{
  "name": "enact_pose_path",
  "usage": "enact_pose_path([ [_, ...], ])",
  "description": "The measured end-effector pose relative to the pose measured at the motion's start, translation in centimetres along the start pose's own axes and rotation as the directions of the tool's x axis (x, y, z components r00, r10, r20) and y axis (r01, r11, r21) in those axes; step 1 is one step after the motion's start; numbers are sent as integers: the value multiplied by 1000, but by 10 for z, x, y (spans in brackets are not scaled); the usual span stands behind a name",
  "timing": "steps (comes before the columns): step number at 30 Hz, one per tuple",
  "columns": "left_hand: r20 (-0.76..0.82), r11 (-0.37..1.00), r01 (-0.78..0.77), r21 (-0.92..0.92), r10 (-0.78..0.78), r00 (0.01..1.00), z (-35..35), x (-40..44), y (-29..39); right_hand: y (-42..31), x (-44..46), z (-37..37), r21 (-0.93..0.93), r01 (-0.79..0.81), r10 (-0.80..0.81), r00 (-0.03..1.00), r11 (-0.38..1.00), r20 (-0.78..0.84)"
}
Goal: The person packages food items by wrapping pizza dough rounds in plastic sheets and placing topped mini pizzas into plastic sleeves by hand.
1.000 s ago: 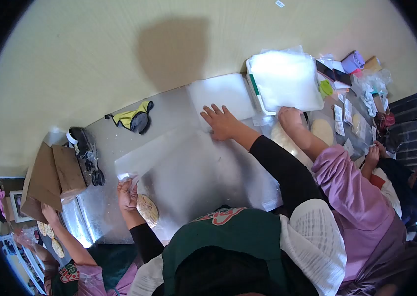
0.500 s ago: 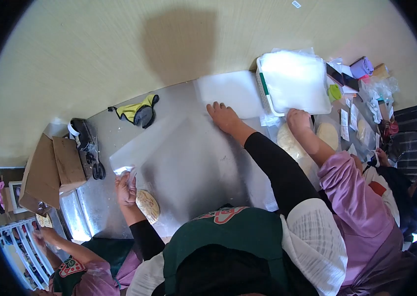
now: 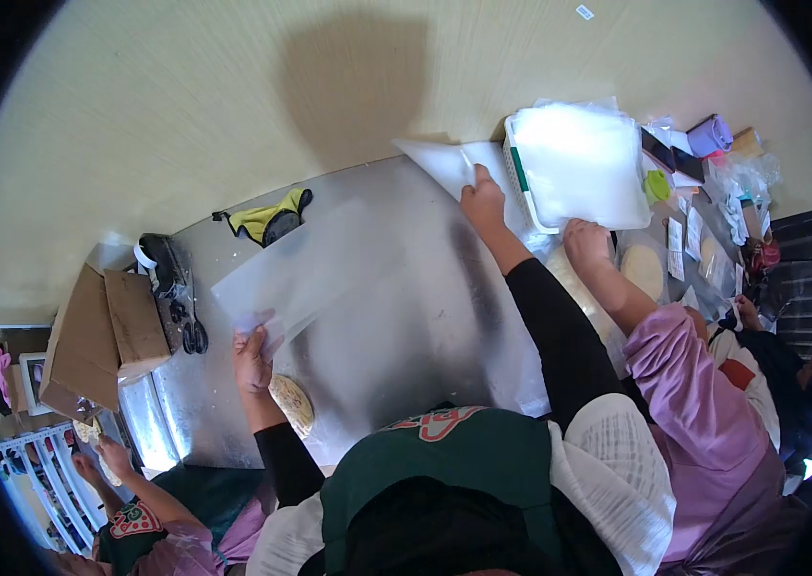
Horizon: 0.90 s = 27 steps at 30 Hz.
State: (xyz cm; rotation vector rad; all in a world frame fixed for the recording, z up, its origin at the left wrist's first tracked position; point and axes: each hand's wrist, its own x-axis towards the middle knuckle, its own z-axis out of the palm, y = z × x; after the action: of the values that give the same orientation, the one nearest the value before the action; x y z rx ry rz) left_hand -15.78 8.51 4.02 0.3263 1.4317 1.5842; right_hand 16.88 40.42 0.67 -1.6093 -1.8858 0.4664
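My left hand [image 3: 252, 359] is closed on the near left corner of a clear plastic sheet [image 3: 329, 274], which is lifted off the metal table [image 3: 233, 422]. Just right of that hand lies a flat, speckled round food piece [image 3: 292, 405]. At the back, my right hand [image 3: 485, 200] pinches the edge of a whitish plastic sheet [image 3: 437, 161], whose left corner is raised against the wall. This sheet lies left of a white basket [image 3: 512, 144] that holds a stack of white sheets [image 3: 579, 163].
A yellow and black mask-like item [image 3: 272, 219], black scissors [image 3: 193, 334] and an open cardboard box [image 3: 89, 355] stand left. A co-worker's hand [image 3: 586, 245] touches the basket's near edge. Pale round pieces [image 3: 642, 271] and a purple cup [image 3: 709, 136] are right. Another co-worker is lower left.
My right hand has moved right and back and taken hold of the whitish sheet, lifting its corner. The lower-left co-worker's hands have shifted from the box to a round piece.
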Motion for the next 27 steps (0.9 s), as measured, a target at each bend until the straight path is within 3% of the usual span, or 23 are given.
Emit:
enact_pose_path([
  [4, 111, 999, 30, 30, -33, 993, 36, 32, -6, 4, -12, -9, 40, 108, -95, 965, 993, -243],
  [7, 279, 1000, 24, -2, -22, 960, 67, 70, -29, 1, -20, -13, 9, 187, -173, 926, 982, -337],
  [10, 285, 995, 93, 37, -100, 953, 119, 100, -51, -19, -25, -32, -47, 225, -228, 919, 973, -321],
  [13, 291, 981, 177, 80, -193, 937, 163, 127, -72, -16, -28, -23, -191, 513, -544, 740, 837, -396],
  [15, 277, 974, 193, 122, -220, 935, 185, 145, -82, -16, -39, -15, -162, 517, -532, 844, 841, -71],
  [17, 251, 971, 188, 147, -220, 942, 207, 153, -79, -15, -50, 0, -182, 515, -457, 844, 838, 281],
  [19, 163, 952, 109, 285, -160, 974, 214, 164, -81, -13, -67, 16, -259, 410, -275, 859, 875, 431],
  [20, 119, 932, 73, 356, -122, 985, 215, 168, -83, -11, -73, 21, -300, 359, -177, 850, 884, 496],
  [21, 93, 868, -88, 489, 48, 995, 211, 173, -91, -11, -76, 21, -271, 333, -161, 848, 903, 504],
  [23, 112, 599, -339, 725, 384, 917, 199, 181, -103, -12, -80, 22, -205, 280, -137, 841, 938, 523],
  [27, 157, 492, -412, 767, 478, 864, 173, 117, -78, 2, -78, 22, -130, 287, -160, 795, 949, 585],
])
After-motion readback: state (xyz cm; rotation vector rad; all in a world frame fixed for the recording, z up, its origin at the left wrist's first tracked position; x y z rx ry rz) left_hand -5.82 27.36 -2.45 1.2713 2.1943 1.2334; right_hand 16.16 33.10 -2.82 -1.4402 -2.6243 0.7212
